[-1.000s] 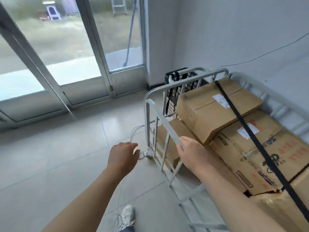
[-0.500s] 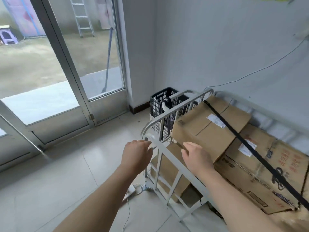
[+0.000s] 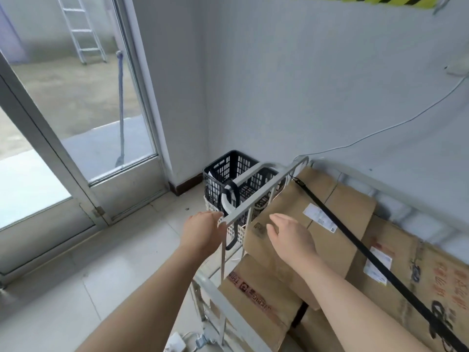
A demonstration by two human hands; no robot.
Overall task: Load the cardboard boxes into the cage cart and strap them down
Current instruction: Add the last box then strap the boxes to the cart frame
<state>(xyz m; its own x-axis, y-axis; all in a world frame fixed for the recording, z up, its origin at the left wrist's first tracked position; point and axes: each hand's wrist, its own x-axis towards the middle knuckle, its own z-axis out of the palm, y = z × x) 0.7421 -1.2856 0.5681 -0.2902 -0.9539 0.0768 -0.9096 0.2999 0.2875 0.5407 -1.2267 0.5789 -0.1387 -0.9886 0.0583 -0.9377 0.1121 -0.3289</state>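
Observation:
The white metal cage cart (image 3: 264, 193) stands against the wall, filled with stacked cardboard boxes. The top box (image 3: 330, 240) carries a white label. Below it lies a box with red print (image 3: 256, 295), and to the right a box with red characters (image 3: 436, 278). A black strap (image 3: 365, 252) runs diagonally over the boxes from the far rail corner toward the lower right. My left hand (image 3: 203, 232) curls its fingers on the near corner of the cart's top rail. My right hand (image 3: 291, 237) lies flat on the top box with its fingers spread and holds nothing.
A black plastic basket (image 3: 223, 171) stands behind the cart in the wall corner. A white power strip (image 3: 175, 342) with a cable lies on the tiled floor by the cart's wheel. A glass door (image 3: 76, 123) fills the left side. A thin cable (image 3: 380, 130) runs along the wall.
My right hand let go of the cart's side rail and moved onto the top box. My left hand reached forward to the rail's corner. My view tilted upward.

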